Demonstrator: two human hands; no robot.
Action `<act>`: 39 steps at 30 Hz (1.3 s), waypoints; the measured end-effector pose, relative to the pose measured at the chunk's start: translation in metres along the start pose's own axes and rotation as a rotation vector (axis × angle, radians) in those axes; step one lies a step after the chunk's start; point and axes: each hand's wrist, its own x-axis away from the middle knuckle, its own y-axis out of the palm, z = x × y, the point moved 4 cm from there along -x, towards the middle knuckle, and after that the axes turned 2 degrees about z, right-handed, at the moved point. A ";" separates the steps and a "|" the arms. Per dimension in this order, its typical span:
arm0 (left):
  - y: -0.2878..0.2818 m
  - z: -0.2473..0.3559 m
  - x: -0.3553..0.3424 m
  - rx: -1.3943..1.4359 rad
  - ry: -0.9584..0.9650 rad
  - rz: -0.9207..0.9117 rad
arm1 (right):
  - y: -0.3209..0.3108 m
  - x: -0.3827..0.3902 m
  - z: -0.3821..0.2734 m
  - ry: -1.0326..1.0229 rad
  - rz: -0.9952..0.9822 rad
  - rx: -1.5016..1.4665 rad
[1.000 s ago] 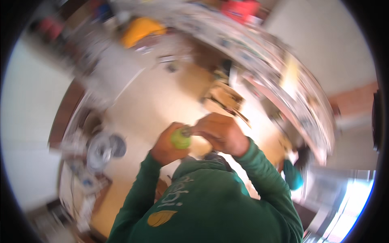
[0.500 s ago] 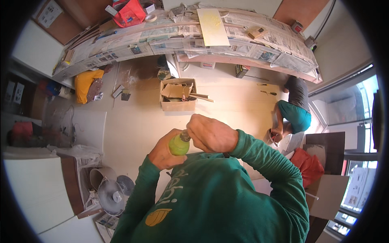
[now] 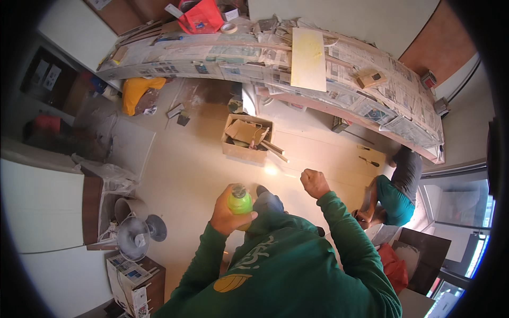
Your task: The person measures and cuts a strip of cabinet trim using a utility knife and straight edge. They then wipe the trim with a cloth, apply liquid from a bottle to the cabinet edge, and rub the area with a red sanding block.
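My left hand (image 3: 223,214) is closed around a bright green bottle (image 3: 241,203) with a greyish, dark top (image 3: 239,190), held upright below the middle of the view. My right hand (image 3: 315,184) hangs apart from the bottle to its right, fingers curled closed; whatever may be inside them is hidden. My green sleeves and top fill the lower edge, with a shoe showing beyond the bottle.
An open cardboard box (image 3: 245,152) with scraps lies on the floor. A long newspaper-covered counter (image 3: 222,61) spans the back, bearing a pale board (image 3: 307,63). A crouching co-worker (image 3: 395,199) is at right. A fan (image 3: 132,238) stands at left.
My right hand has left the bottle's top and moved away to the right. My left hand with the bottle is slightly lower. The view has turned, shifting the room.
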 end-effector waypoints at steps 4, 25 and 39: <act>0.009 -0.045 -0.051 0.396 0.047 0.132 | 0.007 0.003 0.101 0.046 0.122 0.033; 0.305 -0.493 -0.253 0.187 -0.307 0.336 | -0.105 -0.295 0.812 1.060 0.263 0.060; 0.341 -0.550 -0.240 0.272 -0.636 0.409 | -0.102 -0.370 0.844 0.539 0.142 0.481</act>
